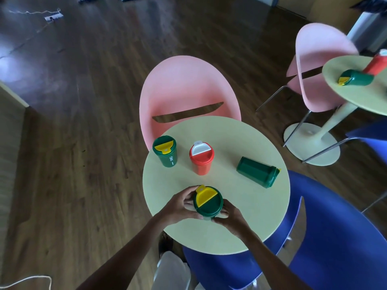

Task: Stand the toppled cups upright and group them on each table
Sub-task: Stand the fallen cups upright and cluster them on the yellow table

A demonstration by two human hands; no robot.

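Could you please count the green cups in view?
4: upright cup at the near table's far left, lying cup at its right, held cup between left hand and right hand, toppled cup on the far table; more may be off-frame.

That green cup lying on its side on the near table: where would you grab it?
Take the toppled green cup round the middle of its body, coming down from above, fingers and thumb across its width. It lies flat on the round table with its lid toward the right edge, so both long sides are free and the base can swing down.
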